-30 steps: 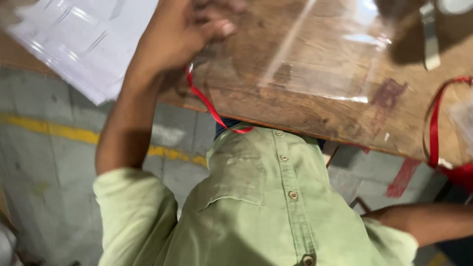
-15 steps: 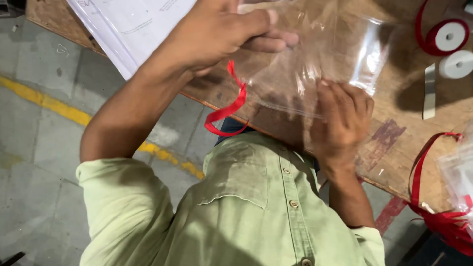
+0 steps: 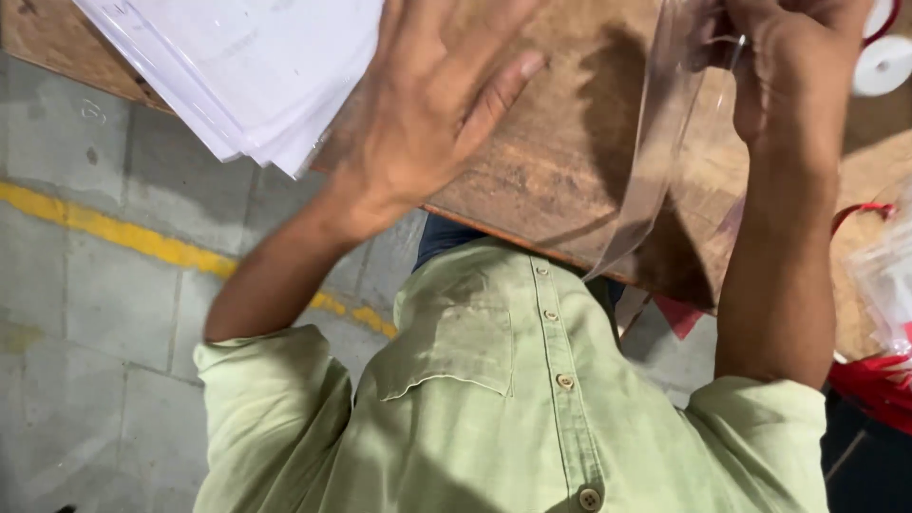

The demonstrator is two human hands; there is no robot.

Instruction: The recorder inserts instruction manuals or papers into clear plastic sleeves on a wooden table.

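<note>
Right hand [image 3: 793, 66] is up at the top right, fingers pinched on the top edge of a clear plastic bag [image 3: 655, 161]; the bag hangs edge-on from that grip, its lower corner dangling past the near edge of the wooden table [image 3: 560, 161]. Left hand [image 3: 432, 104] is open, fingers spread, holding nothing, over the table just beside the stack of white sheets [image 3: 256, 66], thumb side blurred with motion. Change from half a second ago: the bag then lay flat on the table with both hands on it, left near the top, right pressing the near edge. Now it's lifted and held by the right hand alone, and the left has come off it and swung toward the sheets. The red ribbon that trailed under the left hand then isn't visible now, can't tell where it went. My read: flattening is over and the bag is up, one-handed. Further out: a white tape roll [image 3: 883, 62] at the top right corner, red ribbon loops [image 3: 869, 214] and more clear bags [image 3: 888, 275] at the right edge, grey floor with a yellow line [image 3: 114, 233] below.
</note>
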